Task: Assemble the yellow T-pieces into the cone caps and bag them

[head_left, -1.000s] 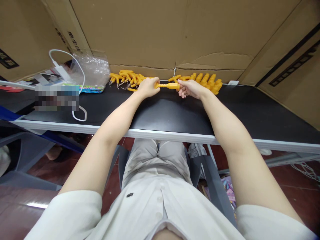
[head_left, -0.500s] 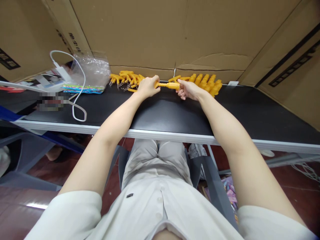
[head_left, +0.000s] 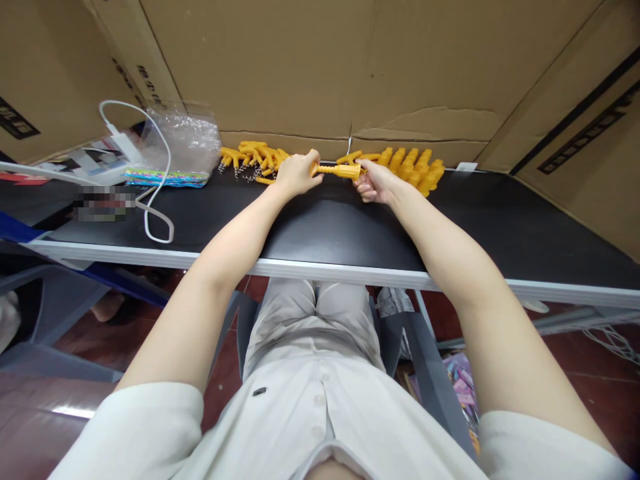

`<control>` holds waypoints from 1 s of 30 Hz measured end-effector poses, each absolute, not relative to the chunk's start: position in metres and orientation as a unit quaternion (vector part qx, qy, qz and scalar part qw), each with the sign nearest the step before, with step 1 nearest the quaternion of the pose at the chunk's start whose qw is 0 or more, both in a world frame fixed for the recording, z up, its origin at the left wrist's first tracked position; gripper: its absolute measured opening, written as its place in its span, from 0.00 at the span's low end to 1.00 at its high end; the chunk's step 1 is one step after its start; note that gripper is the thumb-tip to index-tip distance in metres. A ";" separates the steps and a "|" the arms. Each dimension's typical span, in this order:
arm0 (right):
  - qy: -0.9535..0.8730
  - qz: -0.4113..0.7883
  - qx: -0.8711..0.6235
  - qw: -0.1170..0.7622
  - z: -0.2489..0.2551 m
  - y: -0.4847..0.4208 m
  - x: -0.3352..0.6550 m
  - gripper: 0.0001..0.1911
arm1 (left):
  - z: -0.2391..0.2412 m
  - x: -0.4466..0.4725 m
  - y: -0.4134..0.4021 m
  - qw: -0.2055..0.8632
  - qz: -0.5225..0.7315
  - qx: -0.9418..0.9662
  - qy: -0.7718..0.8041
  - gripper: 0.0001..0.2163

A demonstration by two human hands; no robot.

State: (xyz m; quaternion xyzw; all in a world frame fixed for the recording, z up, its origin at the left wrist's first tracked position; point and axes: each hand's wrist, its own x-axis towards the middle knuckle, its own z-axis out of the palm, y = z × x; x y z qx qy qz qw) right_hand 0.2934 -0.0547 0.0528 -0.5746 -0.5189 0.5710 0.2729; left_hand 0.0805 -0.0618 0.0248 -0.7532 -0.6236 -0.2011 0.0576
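Backdrop: big brown corrugated cardboard sheets (head_left: 310,67) stand along the far edge of the table, from ten o'clock round to two o'clock.
Table: a long black-topped table with a pale metal edge (head_left: 350,233) runs across the view; both forearms reach over it toward twelve o'clock.
Clear bag: a crumpled transparent plastic bag (head_left: 183,143) sits at ten o'clock on the table, with a strip of bright coloured print under it.
Cable: a white charger cable (head_left: 159,200) loops down from a white plug beside the bag, at nine to ten o'clock.
Right pile: a neat row of orange plastic pieces (head_left: 417,167) lies at one o'clock against the cardboard, just beyond the right hand.
Left pile: a loose heap of orange plastic pieces with small metal springs (head_left: 253,160) lies at eleven o'clock, just beyond the left hand.
Left hand: the left hand (head_left: 296,175) is curled into a closed fist around one end of the rod.
Right hand: the right hand (head_left: 376,180) has its fingers folded in, pinching the thicker end of the rod.
Rod: a slim orange ribbed plastic rod (head_left: 337,171) lies level between the two hands at twelve o'clock, just above the table top, between the two piles.
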 end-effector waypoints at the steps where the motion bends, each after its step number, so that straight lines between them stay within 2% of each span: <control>1: -0.519 0.572 -0.577 0.264 0.052 -0.054 0.294 0.26 | 0.025 0.081 -0.062 0.057 -0.201 -0.753 -0.623 0.23; 15: -0.529 0.571 -0.585 0.227 0.049 -0.046 0.299 0.28 | 0.023 0.083 -0.062 0.053 -0.186 -0.757 -0.624 0.23; 30: -0.523 0.580 -0.578 0.238 0.045 -0.041 0.302 0.35 | 0.020 0.080 -0.058 0.033 -0.202 -0.749 -0.631 0.24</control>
